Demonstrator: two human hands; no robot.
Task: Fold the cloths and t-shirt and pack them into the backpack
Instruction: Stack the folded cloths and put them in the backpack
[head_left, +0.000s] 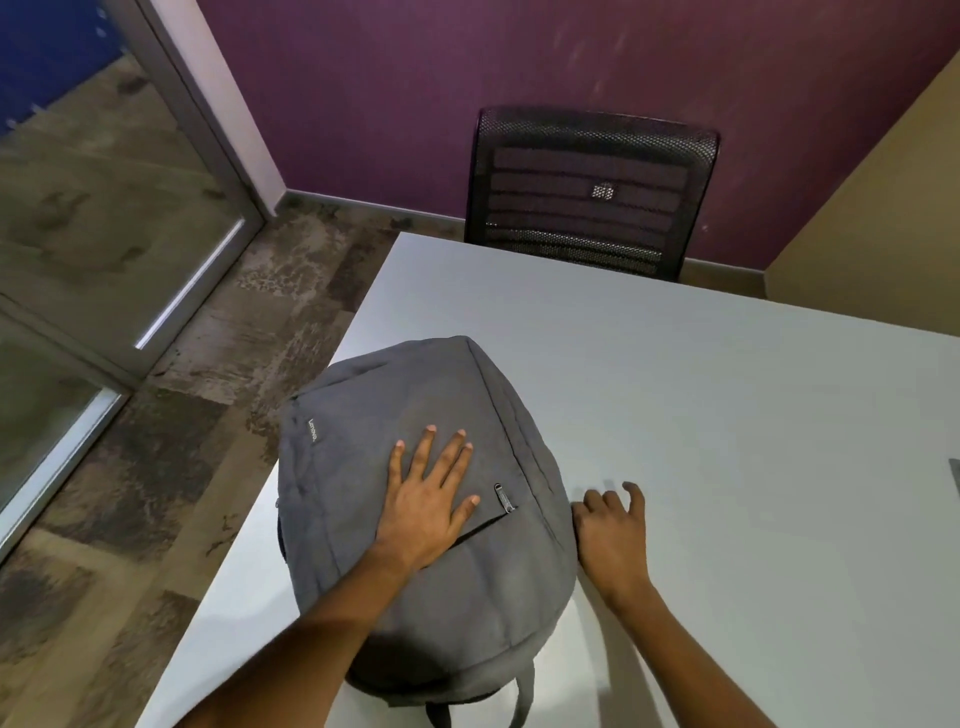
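The backpack (415, 499) fills the table's (727, 415) near left corner, and your left hand (426, 504) lies flat on it. Your right hand (613, 535) sits just beside its right flank. Right of that, you have bare tabletop to the far edge, where a chair (587, 192) stands against the wall.

Dim, even indoor light from above. Soft shadows on the pale desk (727, 415) beside the right forearm. Faint glare along the glass panel (104, 208) at left. Wide-angle bending of straight lines near edges. Slight softness throughout.
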